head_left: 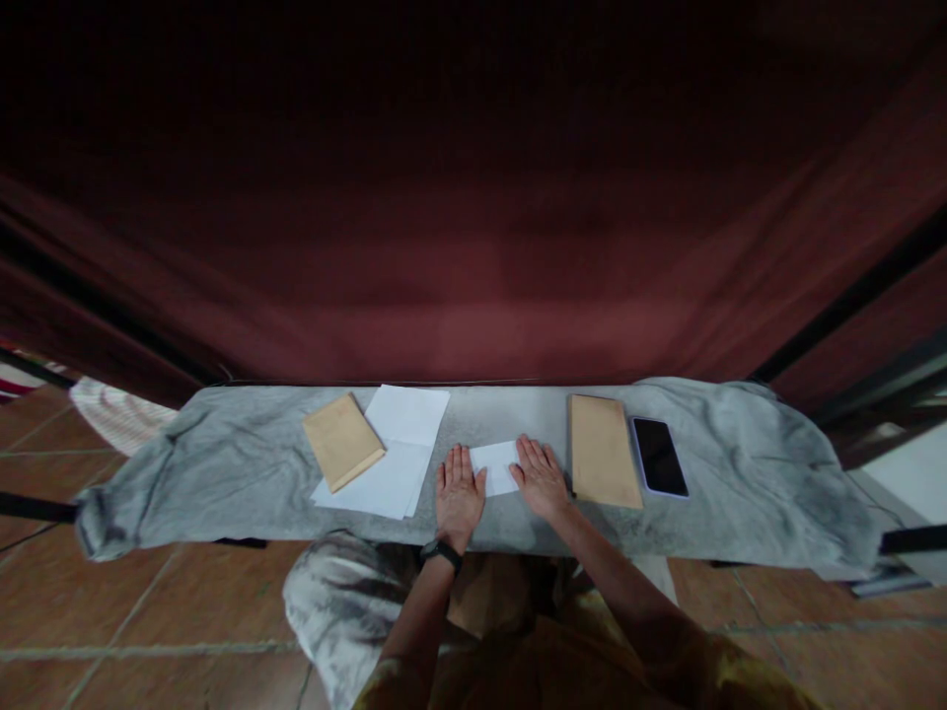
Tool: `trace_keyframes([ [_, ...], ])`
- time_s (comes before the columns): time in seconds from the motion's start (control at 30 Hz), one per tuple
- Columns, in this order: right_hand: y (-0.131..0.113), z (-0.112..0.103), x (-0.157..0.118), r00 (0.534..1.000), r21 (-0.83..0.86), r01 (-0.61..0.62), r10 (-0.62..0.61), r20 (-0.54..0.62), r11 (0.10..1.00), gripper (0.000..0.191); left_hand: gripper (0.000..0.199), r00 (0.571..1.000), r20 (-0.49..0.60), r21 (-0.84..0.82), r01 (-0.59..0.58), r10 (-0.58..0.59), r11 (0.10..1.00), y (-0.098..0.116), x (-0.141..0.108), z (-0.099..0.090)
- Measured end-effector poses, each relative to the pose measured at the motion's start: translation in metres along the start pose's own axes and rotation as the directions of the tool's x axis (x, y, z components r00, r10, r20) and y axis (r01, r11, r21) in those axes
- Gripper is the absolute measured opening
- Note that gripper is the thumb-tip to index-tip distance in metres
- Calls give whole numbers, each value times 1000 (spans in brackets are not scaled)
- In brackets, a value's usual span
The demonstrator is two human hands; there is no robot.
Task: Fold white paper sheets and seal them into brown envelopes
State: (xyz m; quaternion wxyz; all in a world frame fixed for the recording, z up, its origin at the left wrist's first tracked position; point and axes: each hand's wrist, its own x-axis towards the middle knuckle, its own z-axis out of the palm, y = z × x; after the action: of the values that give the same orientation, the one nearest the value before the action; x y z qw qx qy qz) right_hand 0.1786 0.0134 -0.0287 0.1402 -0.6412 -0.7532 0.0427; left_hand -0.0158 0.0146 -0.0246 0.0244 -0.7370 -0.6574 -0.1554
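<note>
A small folded white paper lies flat on the grey cloth between my two hands. My left hand rests palm down at its left edge, fingers stretched forward and the thumb at the paper. Palm down at the right edge lies my right hand, its fingers straight and slightly apart. Neither hand grips anything. To the left, larger white sheets with a crease across them lie partly under a brown envelope. Another brown envelope is just right of my right hand.
A phone with a dark screen lies right of the right-hand envelope. Grey cloth covers the narrow table. A dark red panel rises behind its far edge. Tiled floor shows below, beside my legs.
</note>
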Motion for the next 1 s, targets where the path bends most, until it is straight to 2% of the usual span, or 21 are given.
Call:
trace_keyframes([
  [0.23,6,2,-3,990,30,-28,32,-139,999,55,60,998,-27,-36,54,-55,998,-2,-3,-3],
  [0.33,6,-2,-17,981,50,-34,43,-189,998,55,59,996,-25,-67,83,-85,994,-1,-3,-10],
  [0.4,3,-4,-34,981,60,35,-23,-195,998,54,58,996,-35,-94,74,-78,993,3,-3,-16],
  [0.47,-4,-5,-52,977,62,126,-113,-182,990,51,56,1000,-19,-141,-14,11,990,14,-4,-22],
  [0.53,-11,-4,-69,972,53,165,-153,-177,985,50,54,982,39,-212,-175,187,961,30,-4,-25],
  [0.63,-19,-2,-82,966,39,169,-157,-205,985,45,53,888,154,-315,-372,434,873,56,-4,-25],
  [0.7,-21,-1,-84,961,34,168,-156,-227,985,43,54,852,203,-341,-401,483,851,68,-2,-22],
  [0.8,-20,-3,-82,960,38,164,-151,-235,986,42,56,861,232,-322,-372,453,871,72,4,-15],
  [1.0,-22,-14,-80,972,57,151,-138,-189,987,46,55,911,201,-220,-317,360,923,61,19,-4],
])
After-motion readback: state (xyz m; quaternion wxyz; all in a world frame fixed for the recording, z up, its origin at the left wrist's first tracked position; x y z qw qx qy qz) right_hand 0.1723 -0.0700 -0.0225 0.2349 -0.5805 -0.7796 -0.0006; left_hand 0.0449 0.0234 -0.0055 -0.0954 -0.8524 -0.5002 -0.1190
